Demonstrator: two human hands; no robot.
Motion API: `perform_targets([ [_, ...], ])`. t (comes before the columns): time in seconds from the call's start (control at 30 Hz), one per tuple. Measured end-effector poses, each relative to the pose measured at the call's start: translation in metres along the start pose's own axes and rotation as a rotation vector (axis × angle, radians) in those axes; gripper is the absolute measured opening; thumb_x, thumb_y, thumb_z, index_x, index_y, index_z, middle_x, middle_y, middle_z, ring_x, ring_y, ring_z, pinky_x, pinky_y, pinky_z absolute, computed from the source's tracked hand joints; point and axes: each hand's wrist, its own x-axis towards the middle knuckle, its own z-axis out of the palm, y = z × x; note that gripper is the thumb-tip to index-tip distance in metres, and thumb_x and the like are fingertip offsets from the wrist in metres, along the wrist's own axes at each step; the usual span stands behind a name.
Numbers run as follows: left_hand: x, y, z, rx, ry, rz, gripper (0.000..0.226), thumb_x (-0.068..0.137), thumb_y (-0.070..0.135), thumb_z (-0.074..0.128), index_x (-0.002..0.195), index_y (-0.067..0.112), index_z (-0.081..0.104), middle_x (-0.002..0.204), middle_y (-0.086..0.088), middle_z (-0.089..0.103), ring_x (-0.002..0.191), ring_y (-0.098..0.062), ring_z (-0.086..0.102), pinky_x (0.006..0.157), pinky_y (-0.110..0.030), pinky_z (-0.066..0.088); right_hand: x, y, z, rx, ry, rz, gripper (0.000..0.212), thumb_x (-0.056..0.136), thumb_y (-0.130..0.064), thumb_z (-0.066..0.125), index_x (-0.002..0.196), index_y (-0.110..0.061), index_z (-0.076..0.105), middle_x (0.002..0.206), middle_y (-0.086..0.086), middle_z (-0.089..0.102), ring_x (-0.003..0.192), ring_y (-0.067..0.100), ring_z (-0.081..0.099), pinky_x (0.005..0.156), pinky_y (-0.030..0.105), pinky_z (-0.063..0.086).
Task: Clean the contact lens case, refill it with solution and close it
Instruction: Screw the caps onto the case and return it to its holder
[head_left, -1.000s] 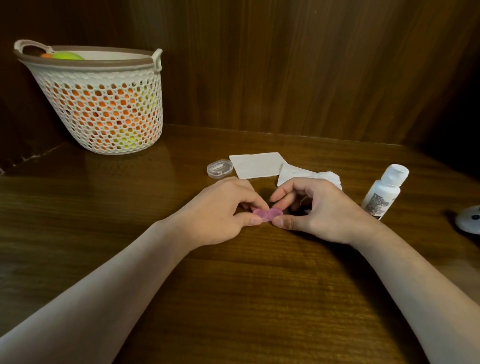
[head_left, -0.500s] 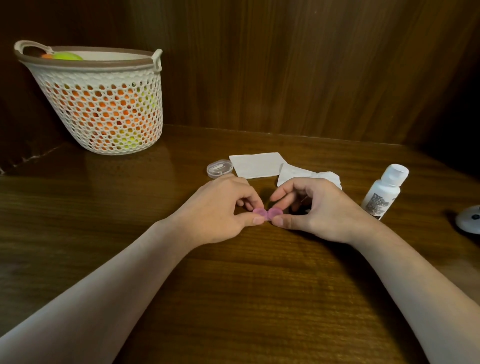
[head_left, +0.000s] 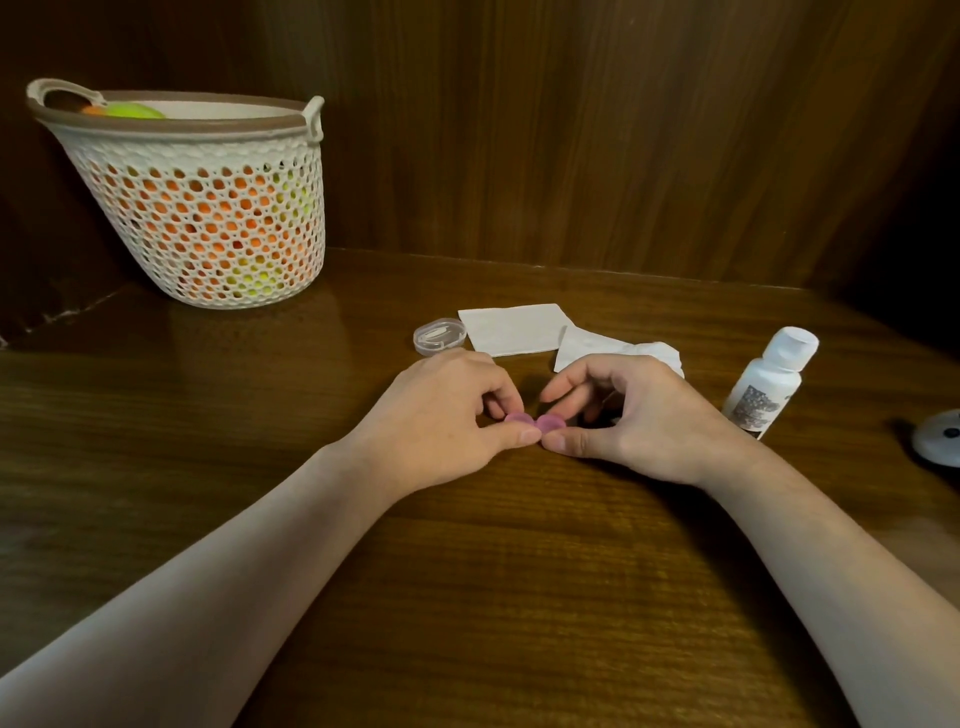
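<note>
Pink lens case (head_left: 535, 423) sat low over the desk (head_left: 467, 571); left hand (head_left: 441, 415) pinched one end; right hand (head_left: 639, 415) pinched the other; solution bottle (head_left: 769, 384) stood just right.

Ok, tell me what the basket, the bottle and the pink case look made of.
Basket: likely moulded plastic, matte cream; its wall is a regular mesh of holes, with a brown rim.
Bottle: probably plastic, opaque white and smooth, with a printed label and a white cap.
Case, pinched by the left hand and right hand: seemingly translucent pink plastic with a slight sheen; too small to be certain.
</note>
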Motion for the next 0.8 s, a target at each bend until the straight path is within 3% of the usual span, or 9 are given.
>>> perform_targets([
  [0.17,0.0012,0.0007,0.0000,-0.023,-0.050,0.021,0.011,0.091,0.049,0.079,0.098,0.041,0.076,0.100,0.023,0.065,0.095,0.002,0.062,0.077,-0.015,0.047,-0.0010,0.0005,0.0012,-0.003,0.001,-0.011,0.036,0.080,-0.038,0.093,0.110,-0.039,0.074,0.094,-0.022,0.082,0.097,-0.006,0.073,0.089,0.024,0.046],
  [0.63,0.0006,-0.0007,0.0011,-0.039,-0.046,0.061,0.013,0.094,0.042,0.079,0.104,0.035,0.078,0.101,0.020,0.067,0.097,-0.001,0.063,0.087,-0.028,0.059,-0.0018,0.0031,0.0057,0.004,0.020,-0.010,0.038,0.083,-0.034,0.092,0.114,-0.041,0.072,0.097,-0.024,0.081,0.098,-0.006,0.073,0.087,0.022,0.049],
  [0.73,-0.0005,-0.0029,-0.0013,-0.075,-0.048,0.050,0.018,0.092,0.049,0.078,0.105,0.036,0.080,0.101,0.020,0.069,0.098,-0.001,0.065,0.086,-0.029,0.061,-0.0012,0.0026,0.0046,0.001,0.007,0.000,0.039,0.084,-0.038,0.091,0.118,-0.040,0.071,0.099,-0.026,0.080,0.100,-0.007,0.071,0.091,0.027,0.050],
  [0.8,-0.0015,-0.0043,-0.0027,-0.052,-0.024,0.060,0.033,0.090,0.064,0.068,0.107,0.038,0.079,0.102,0.023,0.068,0.100,0.002,0.063,0.082,-0.024,0.057,-0.0003,0.0030,0.0037,-0.005,0.007,-0.011,0.039,0.085,-0.040,0.090,0.119,-0.040,0.072,0.100,-0.026,0.080,0.101,-0.007,0.070,0.092,0.028,0.050],
])
